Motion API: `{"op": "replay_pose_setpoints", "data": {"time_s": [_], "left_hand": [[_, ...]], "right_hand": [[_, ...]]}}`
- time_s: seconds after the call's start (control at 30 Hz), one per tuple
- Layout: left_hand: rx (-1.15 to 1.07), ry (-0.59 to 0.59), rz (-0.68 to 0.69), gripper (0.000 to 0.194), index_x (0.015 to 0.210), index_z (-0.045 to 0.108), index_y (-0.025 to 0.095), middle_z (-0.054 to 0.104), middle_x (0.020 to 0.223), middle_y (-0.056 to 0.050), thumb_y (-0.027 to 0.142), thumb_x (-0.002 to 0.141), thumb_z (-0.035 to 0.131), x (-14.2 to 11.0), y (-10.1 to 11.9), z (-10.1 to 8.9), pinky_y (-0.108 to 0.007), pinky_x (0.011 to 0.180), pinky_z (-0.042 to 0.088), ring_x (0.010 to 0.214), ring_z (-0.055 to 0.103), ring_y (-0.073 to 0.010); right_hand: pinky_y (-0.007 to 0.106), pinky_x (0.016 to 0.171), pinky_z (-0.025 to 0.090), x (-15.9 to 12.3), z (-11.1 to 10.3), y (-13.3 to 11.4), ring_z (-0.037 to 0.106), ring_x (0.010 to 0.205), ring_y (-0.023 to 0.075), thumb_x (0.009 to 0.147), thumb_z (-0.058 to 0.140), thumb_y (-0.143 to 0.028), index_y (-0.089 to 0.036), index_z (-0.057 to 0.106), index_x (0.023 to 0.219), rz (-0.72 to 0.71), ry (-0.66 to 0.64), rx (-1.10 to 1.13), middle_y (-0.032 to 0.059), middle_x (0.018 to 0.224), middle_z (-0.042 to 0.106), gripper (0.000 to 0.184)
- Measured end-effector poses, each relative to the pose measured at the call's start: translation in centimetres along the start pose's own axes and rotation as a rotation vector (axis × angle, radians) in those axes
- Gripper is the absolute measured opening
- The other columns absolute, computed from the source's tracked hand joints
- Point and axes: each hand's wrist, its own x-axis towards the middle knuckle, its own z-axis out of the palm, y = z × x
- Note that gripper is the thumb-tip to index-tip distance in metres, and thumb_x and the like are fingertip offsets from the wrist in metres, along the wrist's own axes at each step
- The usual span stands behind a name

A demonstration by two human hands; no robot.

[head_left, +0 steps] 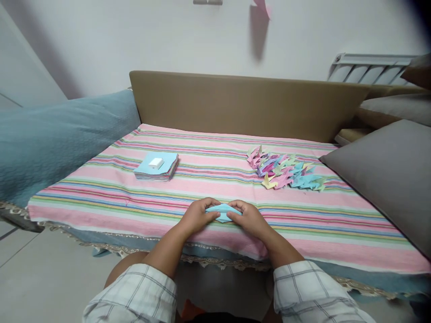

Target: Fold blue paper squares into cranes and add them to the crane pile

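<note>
Between my two hands is a piece of folded light-blue paper (223, 210), low over the front part of the striped cloth. My left hand (199, 215) pinches its left end, thumb in front and fingers behind. In the same way my right hand (248, 217) grips the right end. The paper's middle shows between the thumbs, while its ends are partly covered by my fingers. Beyond my right hand lies a group of colourful folded paper cranes (283, 168), in pink, purple, green, yellow and blue.
A stack of square paper (158, 176) lies at the left with a small white block (156, 163) on top. The striped cloth (215, 175) covers the seat. A brown backrest (242, 105) rises behind, a blue-covered armrest (67, 130) stands left, and a grey cushion (384, 170) leans at right.
</note>
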Motion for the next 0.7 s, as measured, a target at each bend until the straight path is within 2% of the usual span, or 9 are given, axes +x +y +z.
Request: {"op": "replay_pose_setpoints", "data": {"time_s": [0.1, 0.17, 0.2, 0.27, 0.37, 0.43, 0.5, 0.6, 0.7], "left_hand": [[0.157, 0.168, 0.019, 0.031, 0.105, 0.059, 0.017, 0.068, 0.096, -0.005, 0.022, 0.074, 0.061, 0.1, 0.0, 0.3, -0.032, 0.077, 0.048, 0.087, 0.062, -0.0199], [0.334, 0.270, 0.162, 0.021, 0.098, 0.062, 0.017, 0.068, 0.095, -0.007, 0.017, 0.078, 0.055, -0.1, 0.0, 0.7, -0.036, 0.082, 0.047, 0.091, 0.060, -0.0208], [0.402, 0.274, 0.263, 0.018, 0.093, 0.063, 0.017, 0.068, 0.096, -0.007, 0.016, 0.080, 0.052, -0.3, 0.0, 0.9, -0.037, 0.084, 0.047, 0.092, 0.060, -0.0205], [0.481, 0.204, 0.458, 0.020, 0.092, 0.064, 0.019, 0.068, 0.099, -0.006, 0.014, 0.082, 0.047, -0.7, -0.1, 1.5, -0.036, 0.085, 0.047, 0.094, 0.059, -0.0188], [0.612, 0.094, 0.552, 0.026, 0.105, 0.062, 0.020, 0.063, 0.115, -0.007, 0.015, 0.083, 0.049, -1.3, -0.5, 2.6, -0.038, 0.088, 0.047, 0.102, 0.058, -0.0207], [0.679, 0.048, 0.537, 0.029, 0.110, 0.060, 0.019, 0.061, 0.120, -0.008, 0.016, 0.083, 0.050, -1.5, -0.8, 3.2, -0.040, 0.089, 0.046, 0.104, 0.057, -0.0220], [0.704, 0.025, 0.517, 0.031, 0.112, 0.059, 0.018, 0.059, 0.121, -0.008, 0.015, 0.083, 0.050, -1.5, -1.0, 3.4, -0.040, 0.091, 0.045, 0.105, 0.056, -0.0225], [0.689, 0.012, 0.505, 0.032, 0.112, 0.059, 0.020, 0.059, 0.122, -0.006, 0.014, 0.081, 0.051, -1.4, -0.9, 3.4, -0.040, 0.091, 0.045, 0.105, 0.056, -0.0222], [0.639, -0.002, 0.490, 0.031, 0.109, 0.061, 0.021, 0.061, 0.120, -0.006, 0.014, 0.080, 0.051, -1.2, -0.6, 3.1, -0.039, 0.090, 0.045, 0.103, 0.056, -0.0216]], "right_hand": [[0.025, 0.059, 0.045, 0.6, -0.3, 0.5, 0.060, 0.066, 0.0151, 0.073, 0.058, -0.030, -0.018, 0.063, 0.093, 0.095, -0.046, 0.057, 0.0006, 0.080, 0.068, 0.024], [0.022, 0.054, 0.042, 0.9, -0.5, 0.8, 0.056, 0.058, 0.0123, 0.073, 0.058, -0.029, -0.017, 0.064, 0.092, 0.165, -0.051, 0.056, -0.0003, 0.072, 0.066, 0.024], [0.022, 0.052, 0.041, 1.0, -0.6, 0.8, 0.054, 0.054, 0.0110, 0.072, 0.059, -0.028, -0.016, 0.063, 0.092, 0.197, -0.055, 0.057, -0.0009, 0.068, 0.064, 0.024], [0.021, 0.049, 0.038, 1.3, -0.7, 0.9, 0.050, 0.049, 0.0093, 0.071, 0.060, -0.027, -0.016, 0.063, 0.093, 0.243, -0.072, 0.061, -0.0025, 0.061, 0.061, 0.024], [0.022, 0.052, 0.040, 1.6, -0.7, 0.9, 0.051, 0.052, 0.0100, 0.070, 0.061, -0.024, -0.017, 0.063, 0.093, 0.240, -0.082, 0.007, -0.0023, 0.063, 0.060, 0.024], [0.025, 0.059, 0.043, 1.7, -0.7, 0.8, 0.056, 0.061, 0.0129, 0.069, 0.062, -0.023, -0.017, 0.062, 0.094, 0.199, -0.043, -0.104, 0.0004, 0.071, 0.063, 0.026], [0.029, 0.069, 0.045, 1.5, -0.9, 0.7, 0.058, 0.074, 0.0171, 0.068, 0.064, -0.022, -0.017, 0.062, 0.095, 0.111, 0.050, -0.258, 0.0039, 0.082, 0.064, 0.027], [0.035, 0.081, 0.042, 0.8, -1.4, 0.6, 0.056, 0.089, 0.0205, 0.071, 0.062, -0.018, -0.019, 0.064, 0.089, -0.132, 0.156, -0.436, 0.0057, 0.091, 0.064, 0.018], [0.033, 0.084, 0.042, 0.0, -1.6, 0.9, 0.057, 0.090, 0.0184, 0.075, 0.060, -0.016, -0.021, 0.065, 0.086, -0.344, 0.066, -0.443, 0.0039, 0.091, 0.066, 0.013]]}}
